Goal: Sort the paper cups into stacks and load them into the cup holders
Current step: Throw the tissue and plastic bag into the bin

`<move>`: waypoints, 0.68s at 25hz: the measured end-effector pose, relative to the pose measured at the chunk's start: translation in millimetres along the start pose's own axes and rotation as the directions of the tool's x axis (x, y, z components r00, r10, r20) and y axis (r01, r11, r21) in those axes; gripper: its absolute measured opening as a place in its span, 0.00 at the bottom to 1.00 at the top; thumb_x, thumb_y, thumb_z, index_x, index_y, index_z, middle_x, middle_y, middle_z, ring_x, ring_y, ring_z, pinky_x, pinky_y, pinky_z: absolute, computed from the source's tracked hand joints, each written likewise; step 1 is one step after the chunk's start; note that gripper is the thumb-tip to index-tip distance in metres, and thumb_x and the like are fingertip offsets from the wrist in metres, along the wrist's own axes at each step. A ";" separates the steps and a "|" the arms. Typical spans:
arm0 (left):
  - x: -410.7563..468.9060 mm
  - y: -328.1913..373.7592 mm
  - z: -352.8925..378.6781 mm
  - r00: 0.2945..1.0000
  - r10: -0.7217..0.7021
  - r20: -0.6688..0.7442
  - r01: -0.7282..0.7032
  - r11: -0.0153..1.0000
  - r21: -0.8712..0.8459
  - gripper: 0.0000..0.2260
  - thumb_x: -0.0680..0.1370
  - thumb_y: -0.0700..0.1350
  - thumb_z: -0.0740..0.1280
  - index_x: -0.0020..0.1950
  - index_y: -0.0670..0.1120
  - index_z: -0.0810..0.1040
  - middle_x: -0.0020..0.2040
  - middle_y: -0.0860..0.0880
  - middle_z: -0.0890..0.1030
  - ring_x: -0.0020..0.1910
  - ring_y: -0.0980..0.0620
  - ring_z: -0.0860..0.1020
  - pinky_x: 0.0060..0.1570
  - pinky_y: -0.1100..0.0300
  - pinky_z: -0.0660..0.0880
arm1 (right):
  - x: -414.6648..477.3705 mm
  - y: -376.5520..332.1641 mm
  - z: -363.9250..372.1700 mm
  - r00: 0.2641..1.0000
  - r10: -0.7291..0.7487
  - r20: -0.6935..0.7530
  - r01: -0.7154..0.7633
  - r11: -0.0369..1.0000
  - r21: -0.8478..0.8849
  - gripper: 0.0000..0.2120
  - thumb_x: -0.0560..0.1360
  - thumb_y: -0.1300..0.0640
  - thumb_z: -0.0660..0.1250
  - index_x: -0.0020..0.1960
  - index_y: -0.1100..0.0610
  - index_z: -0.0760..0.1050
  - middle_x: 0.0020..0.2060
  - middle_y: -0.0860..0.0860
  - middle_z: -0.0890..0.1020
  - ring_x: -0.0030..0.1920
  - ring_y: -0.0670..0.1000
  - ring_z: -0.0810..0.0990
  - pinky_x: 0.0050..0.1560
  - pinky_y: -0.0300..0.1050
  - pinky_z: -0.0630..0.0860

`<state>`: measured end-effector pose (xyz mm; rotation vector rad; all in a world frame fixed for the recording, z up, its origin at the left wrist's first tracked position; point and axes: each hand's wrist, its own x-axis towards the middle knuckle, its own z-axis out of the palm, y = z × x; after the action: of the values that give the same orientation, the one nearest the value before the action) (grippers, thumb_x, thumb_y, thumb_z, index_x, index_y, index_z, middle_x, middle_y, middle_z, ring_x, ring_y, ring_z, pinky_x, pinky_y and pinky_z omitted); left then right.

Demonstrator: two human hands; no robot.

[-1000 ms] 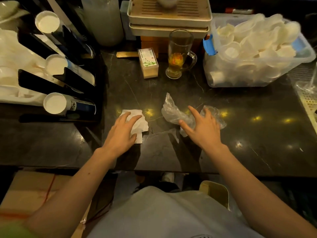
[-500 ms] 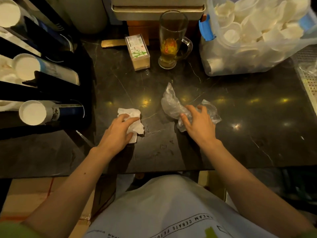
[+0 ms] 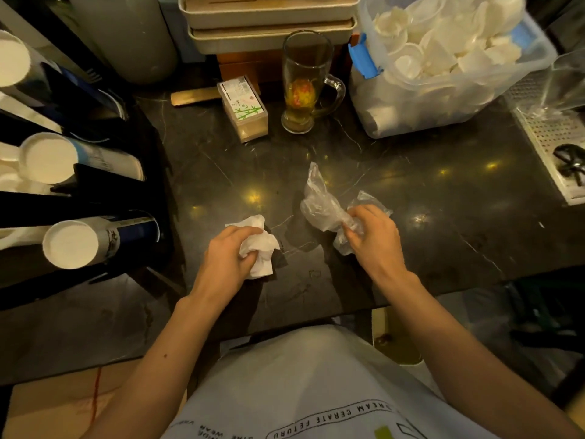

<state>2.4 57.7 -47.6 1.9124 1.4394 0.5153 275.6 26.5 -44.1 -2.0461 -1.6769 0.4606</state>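
On the dark marble counter (image 3: 427,198), my left hand (image 3: 228,258) is closed around a crumpled white paper napkin (image 3: 258,245). My right hand (image 3: 373,236) grips a scrunched clear plastic bag (image 3: 319,204) that trails up and to the left. At the left stands a black cup holder rack (image 3: 104,198) with stacks of paper cups lying in its slots, their white bottoms facing me (image 3: 71,243) (image 3: 47,156). A clear plastic bin (image 3: 392,118) at the back right is piled with loose white paper cups (image 3: 443,49).
A glass mug of tea (image 3: 304,87) and a small toothpick box (image 3: 243,109) stand at the back centre, before stacked beige trays (image 3: 269,30). A metal drain grate (image 3: 550,137) lies at the right edge. A cardboard box (image 3: 57,403) sits below left.
Both hands went from resting flat on the napkin and bag to closing and bunching them up. The camera tilted down and closer to the counter.
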 end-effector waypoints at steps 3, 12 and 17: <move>-1.4 9.7 3.2 0.999 0.046 0.013 -0.045 0.996 -0.080 0.18 0.74 0.35 0.72 0.63 0.47 0.81 0.61 0.48 0.79 0.59 0.50 0.78 0.58 0.57 0.76 | -25.4 -3.2 -13.3 0.995 0.043 -0.094 -0.044 0.999 0.000 0.07 0.75 0.59 0.71 0.52 0.57 0.79 0.49 0.51 0.81 0.49 0.53 0.80 0.48 0.55 0.78; -19.4 63.7 60.9 0.933 0.256 0.254 -0.230 0.965 -0.129 0.19 0.74 0.36 0.72 0.62 0.49 0.81 0.61 0.49 0.79 0.57 0.49 0.78 0.57 0.54 0.76 | -147.2 33.5 -51.1 0.905 0.327 -0.272 -0.337 0.942 0.012 0.07 0.76 0.58 0.71 0.54 0.56 0.80 0.51 0.49 0.81 0.52 0.48 0.78 0.53 0.49 0.76; -55.0 119.2 110.2 0.878 0.361 0.313 -0.329 0.932 -0.152 0.18 0.73 0.36 0.73 0.62 0.49 0.81 0.59 0.48 0.80 0.57 0.50 0.78 0.57 0.54 0.76 | -225.4 80.1 -75.4 0.846 0.422 -0.325 -0.433 0.900 0.043 0.09 0.76 0.59 0.71 0.55 0.57 0.80 0.52 0.51 0.81 0.53 0.50 0.78 0.54 0.40 0.70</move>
<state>139.6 -44.1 -33.5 2.0719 0.8436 0.3827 335.4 -216.8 -30.0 -2.3720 -1.0369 0.2112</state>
